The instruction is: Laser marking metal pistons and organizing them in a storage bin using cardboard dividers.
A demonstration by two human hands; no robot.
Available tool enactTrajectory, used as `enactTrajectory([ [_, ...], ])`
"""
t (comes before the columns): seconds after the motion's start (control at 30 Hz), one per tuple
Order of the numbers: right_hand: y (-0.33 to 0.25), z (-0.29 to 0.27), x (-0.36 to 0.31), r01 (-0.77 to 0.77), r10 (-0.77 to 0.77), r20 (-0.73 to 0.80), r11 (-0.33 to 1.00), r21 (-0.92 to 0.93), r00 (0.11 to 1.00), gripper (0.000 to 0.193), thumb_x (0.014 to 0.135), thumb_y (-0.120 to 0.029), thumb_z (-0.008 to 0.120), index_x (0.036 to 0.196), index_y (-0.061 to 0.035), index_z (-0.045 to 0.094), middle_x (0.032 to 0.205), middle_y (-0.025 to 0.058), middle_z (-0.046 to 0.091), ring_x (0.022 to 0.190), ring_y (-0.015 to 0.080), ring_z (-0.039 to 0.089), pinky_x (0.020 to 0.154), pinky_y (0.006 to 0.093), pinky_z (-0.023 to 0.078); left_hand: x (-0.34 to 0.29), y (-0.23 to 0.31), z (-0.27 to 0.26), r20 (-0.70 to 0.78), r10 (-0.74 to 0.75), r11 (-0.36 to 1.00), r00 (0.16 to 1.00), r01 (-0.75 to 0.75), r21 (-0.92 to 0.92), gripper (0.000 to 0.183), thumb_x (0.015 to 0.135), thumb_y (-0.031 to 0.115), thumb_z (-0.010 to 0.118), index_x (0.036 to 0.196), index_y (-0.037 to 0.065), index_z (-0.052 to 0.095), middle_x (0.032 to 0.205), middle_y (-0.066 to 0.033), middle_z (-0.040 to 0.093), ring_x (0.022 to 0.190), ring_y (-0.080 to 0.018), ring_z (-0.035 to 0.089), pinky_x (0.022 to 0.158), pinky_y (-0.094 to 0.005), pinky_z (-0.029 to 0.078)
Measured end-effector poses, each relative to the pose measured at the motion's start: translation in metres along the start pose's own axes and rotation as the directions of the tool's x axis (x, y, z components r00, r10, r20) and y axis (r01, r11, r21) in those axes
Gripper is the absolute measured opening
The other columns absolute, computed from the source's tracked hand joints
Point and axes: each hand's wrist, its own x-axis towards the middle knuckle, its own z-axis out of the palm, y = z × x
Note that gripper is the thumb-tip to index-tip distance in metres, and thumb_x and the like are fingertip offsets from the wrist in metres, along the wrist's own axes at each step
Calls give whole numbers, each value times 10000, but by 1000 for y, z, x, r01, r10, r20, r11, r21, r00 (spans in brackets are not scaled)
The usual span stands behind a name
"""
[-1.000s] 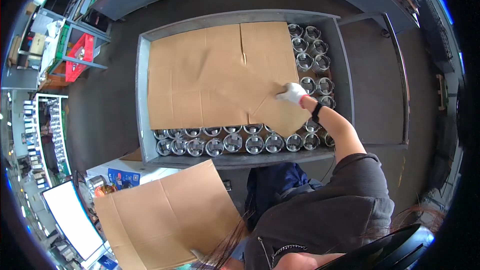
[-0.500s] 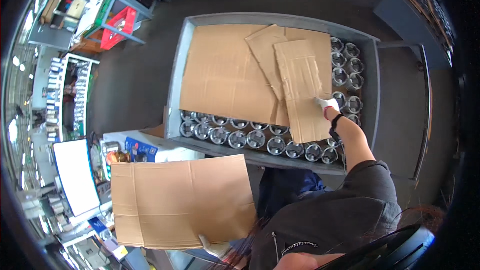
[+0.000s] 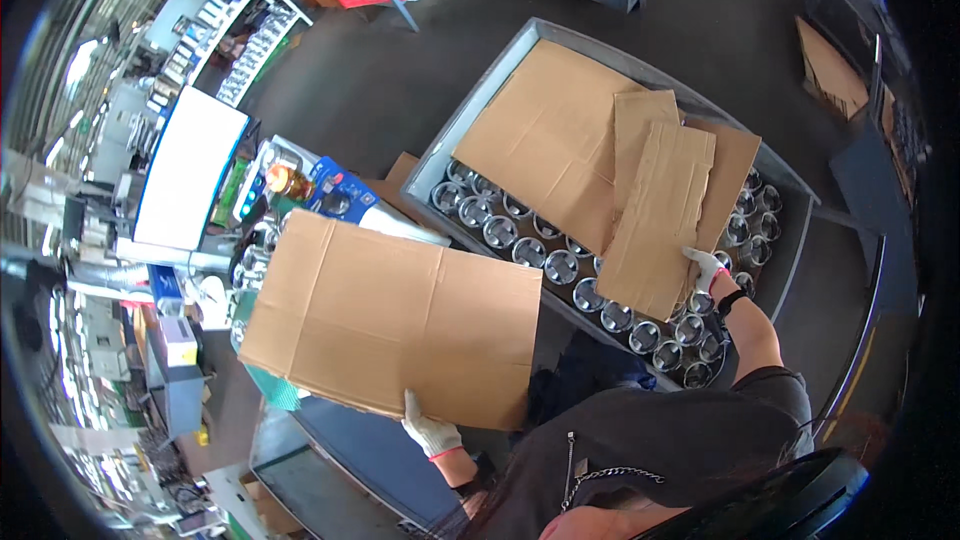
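Left hand (image 3: 432, 430) is gripping the big cardboard (image 3: 400, 315) beside the gray box (image 3: 797, 245)

The big cardboard is hanging in the air outside the gray box, to its left and on the person's side. The left hand, in a white glove, is pinching its bottom edge. The thumb side is showing on top, and the board is stretching up and away from the fingers.

The right hand (image 3: 706, 270), gloved too, is reaching over the right part of the box. Its fingertips are touching the right edge of a cardboard strip (image 3: 655, 220), near the strip's lower half. I cannot tell if they are squeezing it. The strip is lying slanted inside the box, on top of more cardboard, and its low end is poking out over round metal cups (image 3: 560, 266).

The cups are standing in rows along the near side and right end of the box. A wide flat cardboard (image 3: 550, 120) is covering its left part. A white screen (image 3: 190, 168) is glowing well left of the box.
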Motion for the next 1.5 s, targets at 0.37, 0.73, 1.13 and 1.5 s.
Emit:
enactTrajectory([
  [0.37, 17, 29, -92, 202, -203, -8, 978, -45, 979, 367, 858, -74, 662, 1207, -18, 563, 1119, 145, 663, 1027, 301, 646, 926, 485, 506, 2, 37, -87, 77, 34, 999, 996, -37, 40, 451, 894, 165, 605, 1288, -34, 509, 1197, -153, 590, 1039, -276, 609, 874, -423, 524],
  [0.73, 18, 16, -288, -86, -734, -312, 329, -940, 604, 433, 595, -218, 813, 951, 9, 717, 907, 133, 722, 852, 236, 695, 749, 351, 540, -32, 48, -152, 227, -44, 977, 973, -6, 215, 471, 899, 171, 577, 1300, -66, 508, 1245, -180, 570, 1035, -303, 587, 867, -442, 507],
  [1.13, 122, 128, -153, 438, -511, 321, 125, -890, 797, 626, 767, -490, 652, 1232, -75, 595, 1069, 144, 670, 899, 257, 605, 815, 358, 502, -21, 13, -97, 292, -59, 947, 955, -39, 319, 464, 892, 163, 582, 1292, -64, 513, 1243, -180, 570, 1035, -305, 587, 863, -446, 508],
  [1.5, 95, 44, -76, 43, -677, -310, 450, -892, 668, 587, 757, -453, 682, 1221, -102, 602, 1128, 171, 662, 1013, 328, 650, 856, 392, 521, -18, 19, -96, 99, 60, 945, 993, -88, 316, 458, 887, 155, 588, 1284, -61, 518, 1241, -181, 570, 1034, -306, 586, 860, -449, 509],
])
